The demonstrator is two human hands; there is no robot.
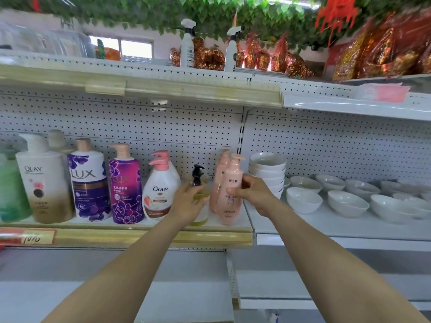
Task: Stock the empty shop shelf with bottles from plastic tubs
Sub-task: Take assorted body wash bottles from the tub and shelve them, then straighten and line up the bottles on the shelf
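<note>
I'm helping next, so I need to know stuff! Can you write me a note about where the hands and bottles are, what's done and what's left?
Left hand: on the yellow pump bottle, which stands on the shelf; the grip is too blurred to tell.
Right hand: grips the front pink bottle at the row's right end, with a second pink bottle behind it.
Done: bottles line the shelf; the Dove bottle is next on the left.
Left: settle these two and let go. The tubs are out of view, so how many bottles remain is unknown.
</note>
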